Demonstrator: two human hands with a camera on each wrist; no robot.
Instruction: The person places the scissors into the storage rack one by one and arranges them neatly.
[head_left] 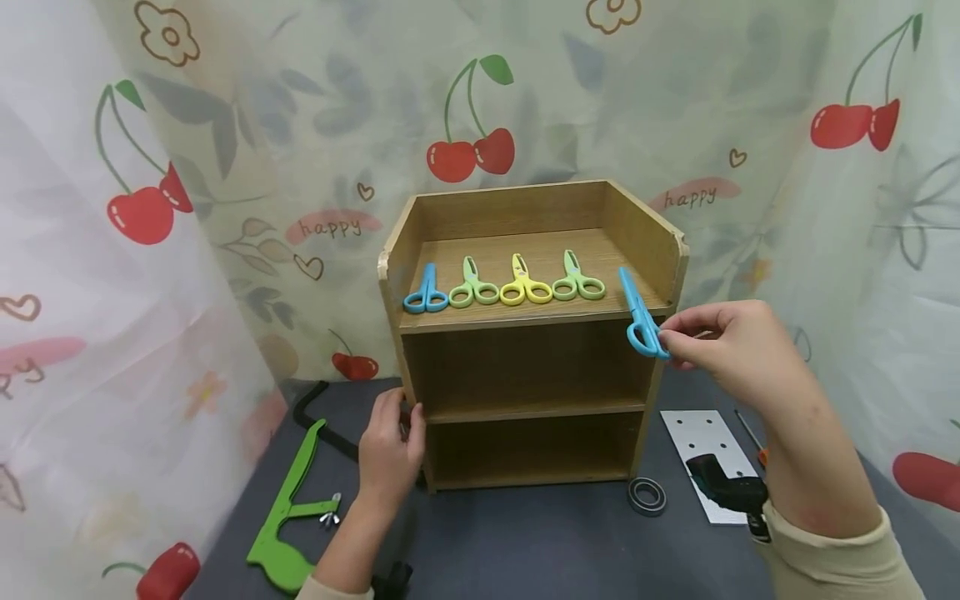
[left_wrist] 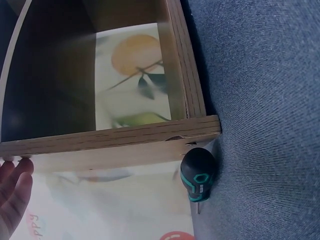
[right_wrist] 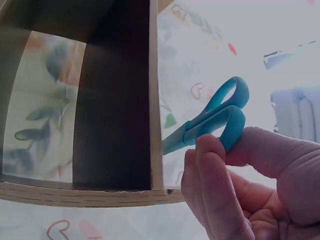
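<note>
Between the thumb and fingers of my right hand [head_left: 738, 354] is one handle ring of a pair of blue scissors [head_left: 640, 317], held tilted before the right end of the top shelf. Its blades point up and away. In the right wrist view the same scissors [right_wrist: 220, 115] show both rings. My left hand [head_left: 390, 450] touches the left side of a wooden shelf unit [head_left: 525, 411], fingertips against the outer panel. Along the top shelf lie another pair of blue scissors [head_left: 426, 292], two green pairs [head_left: 472, 285] [head_left: 576, 279] and yellow scissors [head_left: 523, 283], in a row.
Left of the unit lies a green saw-like frame [head_left: 288, 508] with a wing nut. A black-and-green screwdriver [left_wrist: 199, 172] is beside the unit's base. At the right are a roll of tape [head_left: 647, 496] and a white panel with holes [head_left: 701, 437]. Printed curtains surround the table.
</note>
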